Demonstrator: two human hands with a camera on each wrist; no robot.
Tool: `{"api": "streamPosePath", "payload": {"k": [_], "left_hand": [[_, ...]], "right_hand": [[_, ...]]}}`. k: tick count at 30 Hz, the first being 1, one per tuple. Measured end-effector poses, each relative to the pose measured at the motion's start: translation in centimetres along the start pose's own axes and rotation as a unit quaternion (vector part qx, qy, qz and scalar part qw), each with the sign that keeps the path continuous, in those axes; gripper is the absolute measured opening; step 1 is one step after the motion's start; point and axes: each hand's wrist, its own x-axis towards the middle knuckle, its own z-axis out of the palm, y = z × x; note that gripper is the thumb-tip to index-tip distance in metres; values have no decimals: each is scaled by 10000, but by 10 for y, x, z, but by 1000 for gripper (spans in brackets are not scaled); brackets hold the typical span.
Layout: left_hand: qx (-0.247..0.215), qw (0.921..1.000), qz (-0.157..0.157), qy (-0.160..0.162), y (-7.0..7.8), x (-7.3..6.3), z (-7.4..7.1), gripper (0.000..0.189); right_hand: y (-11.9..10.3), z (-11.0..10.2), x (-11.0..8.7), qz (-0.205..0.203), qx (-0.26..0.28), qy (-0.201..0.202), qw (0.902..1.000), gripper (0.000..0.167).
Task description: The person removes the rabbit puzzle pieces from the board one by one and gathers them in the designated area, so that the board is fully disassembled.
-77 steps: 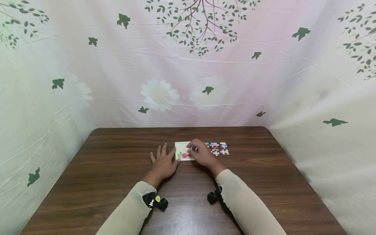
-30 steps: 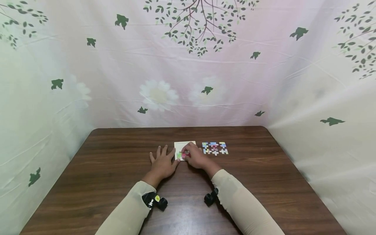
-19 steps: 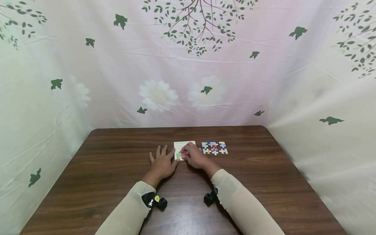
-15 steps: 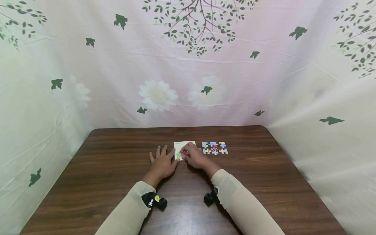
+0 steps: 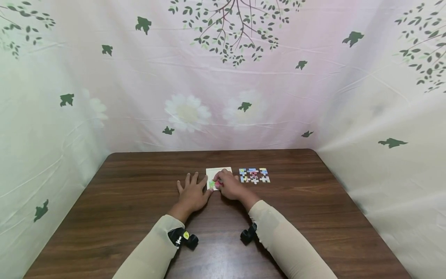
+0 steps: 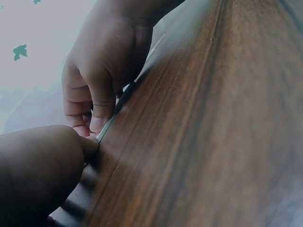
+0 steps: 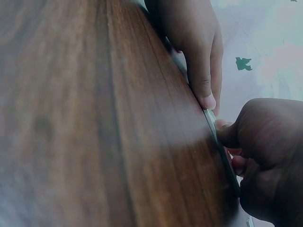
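A small white puzzle board (image 5: 218, 170) lies flat on the table, with green and pink printed pieces along its front. My left hand (image 5: 192, 195) lies spread at its left side, thumb and forefinger on the edge. Over the board's front right part, my right hand (image 5: 231, 186) is bent down, thumb and fingertips pinching at a pink puzzle piece (image 5: 217, 184). In the left wrist view the right hand (image 6: 106, 56) points its thumb and fingers down at the board's thin edge. The right wrist view has the left thumb pressing that edge; the right fingers largely hide the piece.
Several loose jigsaw pieces (image 5: 253, 171), blue, pink and white, lie in two rows right of the board. The brown wooden table (image 5: 146, 178) ends at a pale printed cloth (image 5: 223, 131). Each sleeve carries a black wrist camera (image 5: 247, 235).
The right hand has come left and down across the board, its fingertips now at the pink piece, uncovering the loose pieces. It then shifts only slightly. The left hand stays put.
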Motion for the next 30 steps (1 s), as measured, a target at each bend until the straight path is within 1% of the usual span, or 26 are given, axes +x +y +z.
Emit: {"api": "streamPosePath", "payload": {"k": [7, 18, 30], "left_hand": [[37, 10000, 3, 43, -1, 1, 4, 66], [24, 10000, -27, 21, 0, -1, 4, 67], [43, 9999, -35, 95, 2, -2, 6, 67]], "right_hand": [[1, 0, -1, -27, 50, 20, 10000, 10], [2, 0, -3, -20, 159, 8, 9999, 11], [3, -1, -3, 47, 227, -28, 9997, 11]]}}
